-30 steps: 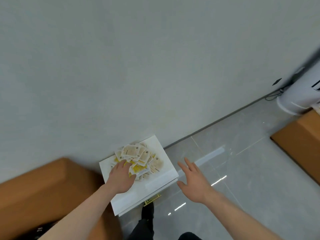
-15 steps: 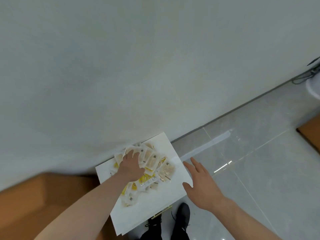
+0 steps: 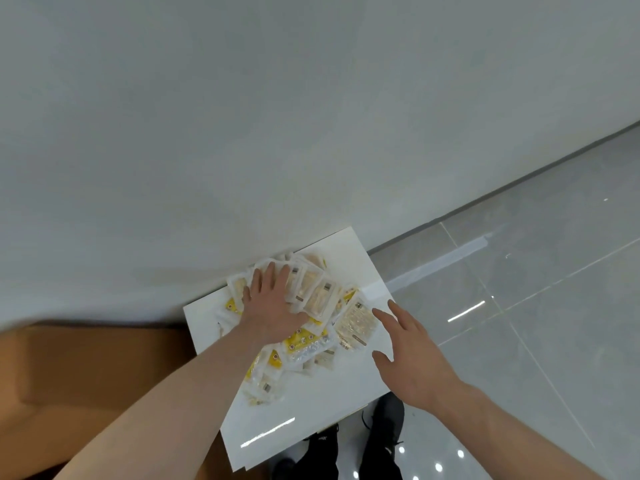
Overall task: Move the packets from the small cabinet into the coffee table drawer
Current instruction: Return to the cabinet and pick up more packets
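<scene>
A: Where is the left hand [image 3: 268, 308]?

B: It lies palm down on a heap of packets [image 3: 313, 303], fingers straight and spread, pressing on them rather than gripping any. The bare forearm reaches in from the lower left.

A: And the right hand [image 3: 412, 355]?

B: It is beside the heap, on its right, over the cabinet [image 3: 304, 410]. The fingers are straight and relaxed and hold nothing. The fingertips are close to the nearest packet; whether they touch it cannot be told.

A: Where are the packets?

B: They are piled loosely on the white top of the cabinet, toward its far end near the wall [image 3: 242, 116]. They overlap each other. Most are pale and clear, some with yellow print. A few trail toward the near side, under the left forearm.

A: What surrounds the cabinet?

B: It stands against a plain grey wall. To its left sits a brown piece of furniture [image 3: 93, 375], blurred. To the right is a glossy grey tiled floor [image 3: 536, 306] with light reflections. The person's dark shoes [image 3: 381, 434] show just below the cabinet's near edge.
</scene>
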Demonstrator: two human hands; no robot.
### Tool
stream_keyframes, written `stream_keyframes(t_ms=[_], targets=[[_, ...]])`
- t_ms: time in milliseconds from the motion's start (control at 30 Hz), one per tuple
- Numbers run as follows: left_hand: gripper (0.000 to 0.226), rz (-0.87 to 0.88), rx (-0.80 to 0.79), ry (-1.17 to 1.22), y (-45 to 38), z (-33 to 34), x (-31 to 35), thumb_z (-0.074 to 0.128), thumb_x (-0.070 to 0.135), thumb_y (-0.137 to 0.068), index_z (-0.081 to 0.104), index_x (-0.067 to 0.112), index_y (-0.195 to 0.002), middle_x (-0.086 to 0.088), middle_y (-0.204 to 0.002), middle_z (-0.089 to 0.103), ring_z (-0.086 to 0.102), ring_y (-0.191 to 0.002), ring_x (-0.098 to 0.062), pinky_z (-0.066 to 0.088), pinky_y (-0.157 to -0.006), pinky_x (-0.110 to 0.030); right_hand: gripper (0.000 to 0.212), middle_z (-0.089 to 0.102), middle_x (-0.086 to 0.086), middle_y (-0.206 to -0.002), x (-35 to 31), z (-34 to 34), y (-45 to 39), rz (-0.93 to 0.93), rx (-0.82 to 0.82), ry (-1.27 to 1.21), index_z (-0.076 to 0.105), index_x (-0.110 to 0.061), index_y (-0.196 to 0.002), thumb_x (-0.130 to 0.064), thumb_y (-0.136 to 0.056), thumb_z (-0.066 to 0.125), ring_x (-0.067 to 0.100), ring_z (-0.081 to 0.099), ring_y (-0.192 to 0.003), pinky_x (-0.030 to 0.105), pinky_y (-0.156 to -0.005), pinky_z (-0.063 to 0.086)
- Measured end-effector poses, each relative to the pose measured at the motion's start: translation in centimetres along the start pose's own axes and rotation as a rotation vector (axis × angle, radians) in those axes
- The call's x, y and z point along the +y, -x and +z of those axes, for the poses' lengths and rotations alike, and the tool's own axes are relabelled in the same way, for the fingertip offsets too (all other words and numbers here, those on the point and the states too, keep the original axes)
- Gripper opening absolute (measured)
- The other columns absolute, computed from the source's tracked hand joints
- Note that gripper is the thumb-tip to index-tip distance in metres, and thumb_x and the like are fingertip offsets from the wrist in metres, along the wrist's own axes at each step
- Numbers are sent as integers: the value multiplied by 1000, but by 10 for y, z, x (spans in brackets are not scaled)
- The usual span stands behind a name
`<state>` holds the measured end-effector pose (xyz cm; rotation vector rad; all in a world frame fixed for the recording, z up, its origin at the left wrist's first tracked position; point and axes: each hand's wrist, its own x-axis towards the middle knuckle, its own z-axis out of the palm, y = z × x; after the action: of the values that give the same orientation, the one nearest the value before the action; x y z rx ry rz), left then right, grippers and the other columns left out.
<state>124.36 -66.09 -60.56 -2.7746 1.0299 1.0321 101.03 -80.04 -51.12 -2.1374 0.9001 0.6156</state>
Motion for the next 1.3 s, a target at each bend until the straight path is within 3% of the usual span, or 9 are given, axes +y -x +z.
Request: stream_keyframes(t_ms=[500,600,700,867,1033,1167,1300], targets=[[99,-1,63,17,0,11,-1,50,58,-82,-7,32,-158,1,-167,-13,-16,-153,-29,3,-124,-54,71,-1,-8,-169,2,4,-12,4,-26,-16,13,-32,-161,-31,-101,52,20,8,-156,36,-125,21],[88,-1,94,14,1,14,1,47,43,-90,-7,29,-159,-1,-168,-12,-14,-154,-31,4,-124,-55,71,0,-7,-169,2,4,-16,0,-30,-15,14,-32,-160,-31,-101,52,21,7,-156,40,-125,21],[77,-3,153,22,2,15,2,45,23,-97,0,29,-160,-2,-168,-3,-5,-155,-31,12,-124,-55,71,2,-7,-169,1,6,-21,-7,-30,-14,15,-31,-160,-30,-100,53,20,8,-156,39,-125,21],[72,2,212,37,3,16,-1,57,26,-98,18,33,-158,3,-167,17,12,-154,-27,22,-122,-52,69,6,-5,-169,-3,12,-33,-12,-38,-30,18,-30,-160,-28,-101,53,21,11,-155,35,-123,20],[71,81,374,85,13,-1,-9,59,-2,-86,46,31,-148,5,-148,52,47,-138,-23,41,-113,-43,66,14,-2,-168,-9,19,-55,-3,-8,-89,24,-27,-158,-26,-99,54,23,20,-153,38,-122,26],[77,88,455,105,34,-13,-26,57,-6,-80,49,32,-146,10,-148,52,48,-137,-18,42,-113,-40,67,19,-1,-167,-20,22,-83,-41,48,-146,27,-28,-158,-27,-98,56,22,25,-151,39,-121,30],[83,108,428,96,56,-17,-51,56,-8,-77,47,34,-148,13,-150,48,44,-140,-14,40,-115,-39,68,18,-1,-167,-40,21,-119,-86,123,-181,25,-31,-158,-38,-99,56,24,24,-151,42,-116,33]])
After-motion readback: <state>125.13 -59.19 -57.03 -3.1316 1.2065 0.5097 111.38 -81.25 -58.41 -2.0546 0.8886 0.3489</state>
